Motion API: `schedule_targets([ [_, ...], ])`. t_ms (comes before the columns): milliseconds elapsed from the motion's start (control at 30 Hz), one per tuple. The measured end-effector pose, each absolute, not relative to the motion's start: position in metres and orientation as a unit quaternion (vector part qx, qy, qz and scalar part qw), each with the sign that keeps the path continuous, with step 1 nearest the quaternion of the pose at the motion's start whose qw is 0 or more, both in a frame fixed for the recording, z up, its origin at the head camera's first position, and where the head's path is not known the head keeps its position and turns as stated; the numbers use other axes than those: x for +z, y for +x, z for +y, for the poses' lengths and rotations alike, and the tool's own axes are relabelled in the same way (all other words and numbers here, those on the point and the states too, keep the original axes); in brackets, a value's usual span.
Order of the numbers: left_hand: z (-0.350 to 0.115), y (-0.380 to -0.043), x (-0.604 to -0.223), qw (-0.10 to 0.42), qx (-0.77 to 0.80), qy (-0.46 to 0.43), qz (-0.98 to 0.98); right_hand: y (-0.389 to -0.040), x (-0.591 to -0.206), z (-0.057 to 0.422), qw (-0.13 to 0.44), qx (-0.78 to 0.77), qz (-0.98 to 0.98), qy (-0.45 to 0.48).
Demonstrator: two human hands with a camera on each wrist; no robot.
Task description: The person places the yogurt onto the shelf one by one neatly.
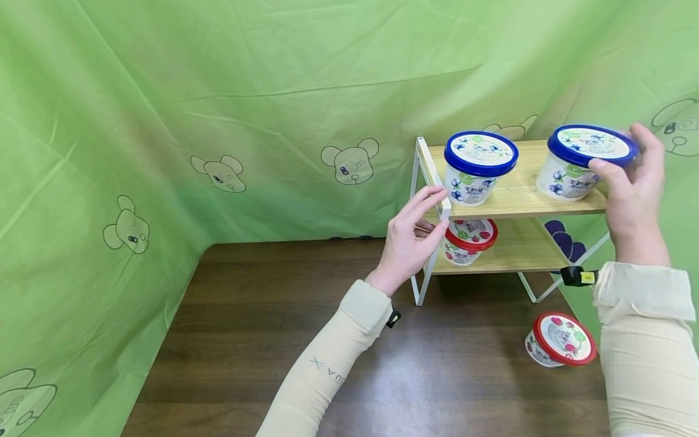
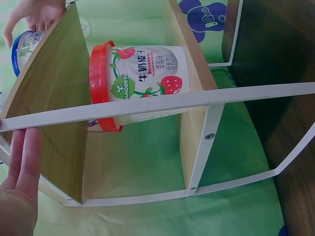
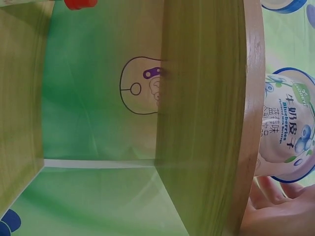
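Note:
My right hand (image 1: 636, 197) grips a blue-lidded blueberry tub (image 1: 570, 173) by its lid, thumb in front and fingers round the right side. The tub is at the right end of a two-tier shelf rack's top board (image 1: 519, 195); whether its base touches the wood, I cannot tell. With thumb and fingers, my left hand (image 1: 406, 240) holds the rack's white frame at the front left corner. A second blue-lidded tub (image 1: 474, 185) stands upright beside that corner. On the lower board, a red-lidded strawberry tub (image 2: 147, 73) stands at the left.
Another red-lidded tub (image 1: 562, 340) sits on the dark wooden surface (image 1: 262, 340), in front of the rack and near my right forearm. Green cloth (image 1: 273, 121) with cartoon bear heads hangs behind the rack and along the left side.

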State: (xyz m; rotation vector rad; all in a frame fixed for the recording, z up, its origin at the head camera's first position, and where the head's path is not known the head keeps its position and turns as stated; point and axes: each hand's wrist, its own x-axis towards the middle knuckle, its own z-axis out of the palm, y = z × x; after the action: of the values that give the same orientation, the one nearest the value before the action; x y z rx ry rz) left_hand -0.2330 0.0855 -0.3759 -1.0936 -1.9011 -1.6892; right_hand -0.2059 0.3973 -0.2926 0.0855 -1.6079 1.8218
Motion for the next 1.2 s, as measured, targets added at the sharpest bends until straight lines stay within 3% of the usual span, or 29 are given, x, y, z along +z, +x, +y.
schedule_targets([
  [733,0.086,-0.232,-0.376,0.186,-0.602,-0.390,-0.672,-0.189,-0.294,0.395,0.357,0.713,-0.603,0.033],
  [1200,0.085,-0.232,-0.375,0.185,-0.600,-0.387,-0.675,-0.183,-0.299,0.394,0.402,0.684,-0.608,0.040],
])
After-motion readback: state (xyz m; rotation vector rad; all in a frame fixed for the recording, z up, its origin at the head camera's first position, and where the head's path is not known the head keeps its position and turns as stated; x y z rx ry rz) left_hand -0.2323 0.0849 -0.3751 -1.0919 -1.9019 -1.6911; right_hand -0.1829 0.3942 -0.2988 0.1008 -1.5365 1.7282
